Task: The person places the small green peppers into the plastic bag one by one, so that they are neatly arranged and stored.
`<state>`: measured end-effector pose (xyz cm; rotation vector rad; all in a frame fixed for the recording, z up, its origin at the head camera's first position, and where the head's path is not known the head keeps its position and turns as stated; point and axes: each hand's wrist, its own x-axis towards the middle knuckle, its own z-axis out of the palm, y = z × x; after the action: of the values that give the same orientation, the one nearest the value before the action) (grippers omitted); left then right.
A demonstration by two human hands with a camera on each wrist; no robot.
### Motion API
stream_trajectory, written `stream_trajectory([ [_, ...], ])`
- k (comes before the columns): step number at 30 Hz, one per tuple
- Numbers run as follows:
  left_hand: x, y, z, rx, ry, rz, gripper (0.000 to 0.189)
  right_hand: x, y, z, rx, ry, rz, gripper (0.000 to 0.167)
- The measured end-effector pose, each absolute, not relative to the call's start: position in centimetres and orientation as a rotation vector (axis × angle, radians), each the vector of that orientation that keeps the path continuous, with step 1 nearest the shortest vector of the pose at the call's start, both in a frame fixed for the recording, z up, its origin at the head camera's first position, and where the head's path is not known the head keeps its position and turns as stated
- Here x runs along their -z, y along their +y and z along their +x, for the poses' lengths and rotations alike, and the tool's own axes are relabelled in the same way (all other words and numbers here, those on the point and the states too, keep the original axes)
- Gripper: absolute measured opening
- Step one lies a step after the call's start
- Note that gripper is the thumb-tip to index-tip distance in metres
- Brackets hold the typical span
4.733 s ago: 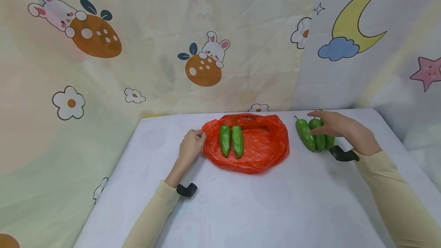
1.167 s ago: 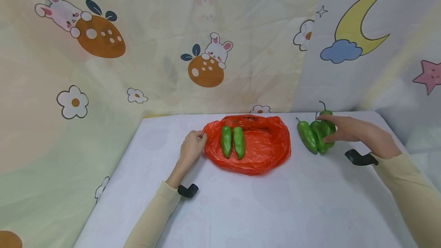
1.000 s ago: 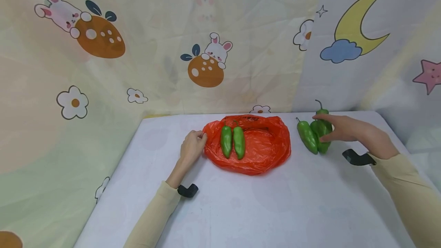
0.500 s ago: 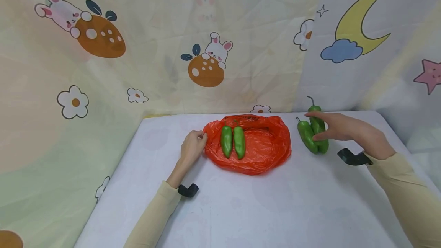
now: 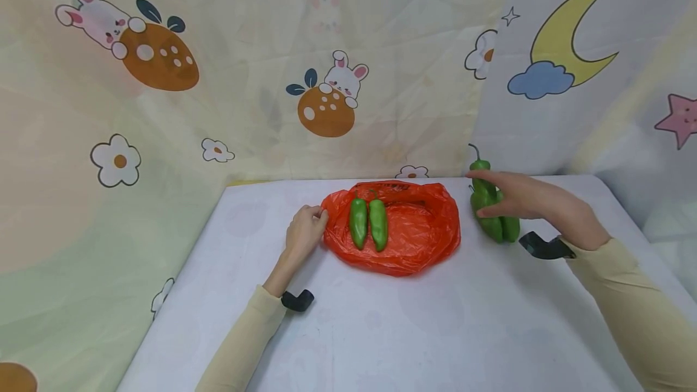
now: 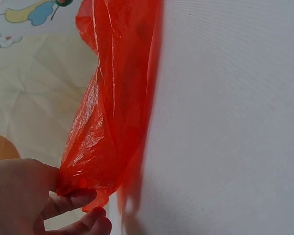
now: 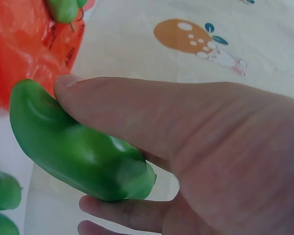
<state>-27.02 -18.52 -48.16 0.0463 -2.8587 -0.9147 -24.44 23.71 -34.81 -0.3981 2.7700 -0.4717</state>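
My left hand (image 5: 305, 230) pinches the left edge of a red plastic bag (image 5: 416, 238); in the left wrist view its thumb and fingers (image 6: 78, 198) close on the film. Two green peppers (image 5: 357, 224) lie side by side on the bag's left half. At the right, my right hand (image 5: 525, 198) holds another green pepper (image 7: 83, 152) between thumb and fingers, stem pointing up and away. This pepper is raised over two more green peppers (image 5: 509, 230) on the table, partly covering them in the head view.
The white table (image 5: 381, 331) ends at a patterned cloth backdrop (image 5: 245, 77) behind the bag. More of that cloth hangs along the left and right sides. Bare tabletop lies between the bag and the right-hand peppers, and in front of both.
Earlier my right hand was over three peppers at the right. One of them is now lifted and has moved left, across the other two. The left hand keeps its place on the bag.
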Motion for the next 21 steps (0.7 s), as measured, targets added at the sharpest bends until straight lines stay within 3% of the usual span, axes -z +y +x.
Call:
stream_trajectory([
  [21, 48.3, -18.5, -27.1, 0.926, -2.865, 0.037, 0.029, 34.3, 18.4, -23.6, 0.508, 2.775, -0.576, 0.083],
])
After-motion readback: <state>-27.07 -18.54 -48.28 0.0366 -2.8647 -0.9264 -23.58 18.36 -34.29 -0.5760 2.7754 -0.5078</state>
